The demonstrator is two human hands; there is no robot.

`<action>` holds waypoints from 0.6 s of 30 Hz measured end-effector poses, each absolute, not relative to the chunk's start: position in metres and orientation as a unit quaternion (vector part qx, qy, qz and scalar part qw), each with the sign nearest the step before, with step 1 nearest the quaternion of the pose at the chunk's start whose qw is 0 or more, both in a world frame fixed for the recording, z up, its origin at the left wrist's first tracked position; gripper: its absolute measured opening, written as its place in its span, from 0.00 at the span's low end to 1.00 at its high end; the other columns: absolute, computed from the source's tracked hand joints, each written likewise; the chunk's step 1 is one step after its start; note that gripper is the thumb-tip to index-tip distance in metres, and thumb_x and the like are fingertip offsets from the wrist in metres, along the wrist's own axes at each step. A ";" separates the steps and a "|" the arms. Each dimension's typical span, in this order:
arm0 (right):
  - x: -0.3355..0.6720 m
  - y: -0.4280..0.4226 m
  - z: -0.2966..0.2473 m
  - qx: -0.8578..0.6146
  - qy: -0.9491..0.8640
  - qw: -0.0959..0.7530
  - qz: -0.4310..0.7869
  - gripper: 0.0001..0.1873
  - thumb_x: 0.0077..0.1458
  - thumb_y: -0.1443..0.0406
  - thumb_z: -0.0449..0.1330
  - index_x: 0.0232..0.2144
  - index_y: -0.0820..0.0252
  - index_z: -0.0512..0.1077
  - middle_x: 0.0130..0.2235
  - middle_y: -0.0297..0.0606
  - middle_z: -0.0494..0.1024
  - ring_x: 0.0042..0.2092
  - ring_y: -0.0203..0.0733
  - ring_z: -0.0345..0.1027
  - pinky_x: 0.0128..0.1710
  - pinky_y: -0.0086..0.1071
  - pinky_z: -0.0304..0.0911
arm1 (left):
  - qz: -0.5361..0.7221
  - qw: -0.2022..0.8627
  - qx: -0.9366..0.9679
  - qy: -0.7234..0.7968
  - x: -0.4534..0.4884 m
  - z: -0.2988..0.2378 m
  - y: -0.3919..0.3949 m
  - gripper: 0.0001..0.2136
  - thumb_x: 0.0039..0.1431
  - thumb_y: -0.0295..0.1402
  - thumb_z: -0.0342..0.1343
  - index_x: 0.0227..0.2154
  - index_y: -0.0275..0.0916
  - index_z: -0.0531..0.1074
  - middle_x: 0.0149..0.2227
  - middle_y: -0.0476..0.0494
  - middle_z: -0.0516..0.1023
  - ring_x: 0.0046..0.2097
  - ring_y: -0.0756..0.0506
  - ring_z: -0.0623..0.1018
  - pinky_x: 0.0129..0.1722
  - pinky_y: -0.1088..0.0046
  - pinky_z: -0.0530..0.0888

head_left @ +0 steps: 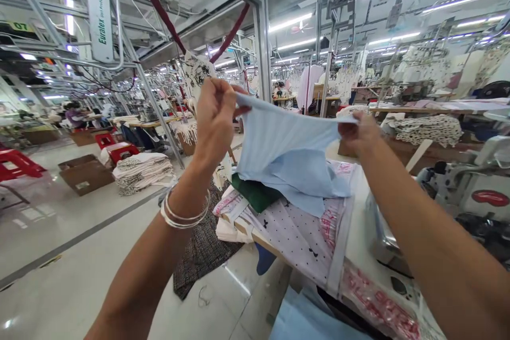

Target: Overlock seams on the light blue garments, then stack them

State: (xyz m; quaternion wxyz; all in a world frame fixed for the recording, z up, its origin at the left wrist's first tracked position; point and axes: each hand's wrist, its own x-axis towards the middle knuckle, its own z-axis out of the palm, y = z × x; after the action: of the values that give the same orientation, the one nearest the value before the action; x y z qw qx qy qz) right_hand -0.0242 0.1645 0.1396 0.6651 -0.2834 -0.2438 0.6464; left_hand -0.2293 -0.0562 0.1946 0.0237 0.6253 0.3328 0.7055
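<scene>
Stretched between my two hands is a light blue piece of fabric [287, 130], faintly striped, raised above the table. My left hand [217, 111], with bangles at the wrist, pinches its upper left corner. At the upper right corner, my right hand [358, 130] is closed on the fabric's edge. The lower part of the cloth hangs in folds over a lilac dotted cloth [287, 239] with pink lettering along its edges. A dark green cloth [257, 193] lies partly beneath the blue fabric.
A sewing machine [484, 191] stands at the right. More light blue fabric [311, 319] hangs below the table edge. A dark woven cloth [203, 255] drapes at the left, near a metal post [261, 37]. Folded garments [141, 170] and a cardboard box [85, 174] sit on the floor.
</scene>
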 end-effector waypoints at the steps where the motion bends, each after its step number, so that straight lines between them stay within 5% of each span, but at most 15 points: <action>1: -0.019 0.158 0.153 -0.279 -0.246 0.676 0.636 0.10 0.63 0.63 0.54 0.42 0.66 0.69 0.37 0.35 0.72 0.31 0.30 0.67 0.28 0.25 0.66 | 0.713 -0.002 0.629 0.311 -0.226 0.200 -0.064 0.05 0.62 0.31 0.53 0.31 0.42 0.62 0.36 0.48 0.71 0.40 0.48 0.75 0.38 0.70 0.76; 4: -0.004 0.117 0.169 -0.243 -0.273 0.707 0.605 0.07 0.61 0.68 0.53 0.36 0.64 0.71 0.35 0.33 0.73 0.32 0.29 0.68 0.31 0.25 0.67 | 0.703 -0.034 0.652 0.282 -0.210 0.195 -0.110 0.04 0.61 0.27 0.53 0.32 0.43 0.66 0.34 0.48 0.70 0.35 0.48 0.74 0.32 0.70 0.74; 6: 0.006 0.077 0.151 -0.225 -0.296 0.712 0.596 0.11 0.59 0.71 0.51 0.31 0.59 0.72 0.35 0.32 0.75 0.35 0.30 0.70 0.33 0.24 0.68 | 0.623 0.048 0.704 0.338 -0.200 0.172 -0.143 0.04 0.61 0.28 0.51 0.34 0.44 0.68 0.31 0.47 0.70 0.31 0.46 0.72 0.25 0.69 0.69; 9: 0.019 0.016 0.089 -0.278 -0.300 0.671 0.618 0.08 0.53 0.70 0.54 0.31 0.58 0.74 0.32 0.32 0.77 0.29 0.32 0.70 0.25 0.24 0.67 | 0.350 0.274 0.791 0.421 -0.194 0.120 -0.162 0.05 0.62 0.30 0.48 0.35 0.46 0.69 0.32 0.47 0.74 0.32 0.45 0.73 0.31 0.66 0.72; 11: 0.023 -0.019 0.039 -0.349 -0.296 0.621 0.636 0.08 0.45 0.67 0.62 0.32 0.60 0.75 0.31 0.35 0.78 0.26 0.35 0.70 0.22 0.25 0.67 | 0.237 0.325 0.793 0.458 -0.188 0.083 -0.149 0.05 0.62 0.30 0.49 0.34 0.44 0.70 0.35 0.47 0.76 0.36 0.45 0.74 0.37 0.68 0.73; 15: 0.029 -0.063 -0.033 -0.455 -0.332 0.566 0.601 0.14 0.37 0.57 0.69 0.26 0.58 0.74 0.28 0.36 0.79 0.28 0.42 0.72 0.23 0.31 0.69 | 0.345 0.246 0.765 0.486 -0.158 0.030 -0.095 0.08 0.62 0.37 0.51 0.40 0.40 0.70 0.45 0.41 0.75 0.48 0.43 0.73 0.50 0.68 0.69; 18: 0.043 -0.077 -0.053 -0.465 -0.408 0.559 0.552 0.17 0.39 0.53 0.68 0.29 0.58 0.75 0.34 0.40 0.80 0.37 0.49 0.74 0.32 0.35 0.72 | 0.346 0.297 0.789 0.412 -0.124 0.021 -0.061 0.15 0.64 0.41 0.49 0.48 0.38 0.67 0.51 0.38 0.72 0.54 0.43 0.70 0.54 0.68 0.65</action>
State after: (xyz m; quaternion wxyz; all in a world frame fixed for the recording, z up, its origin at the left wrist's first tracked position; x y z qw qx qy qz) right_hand 0.0430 -0.0769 -0.0530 0.5591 -0.4652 -0.4084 0.5515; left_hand -0.1240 -0.0611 0.0210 0.2967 0.7890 0.4123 0.3458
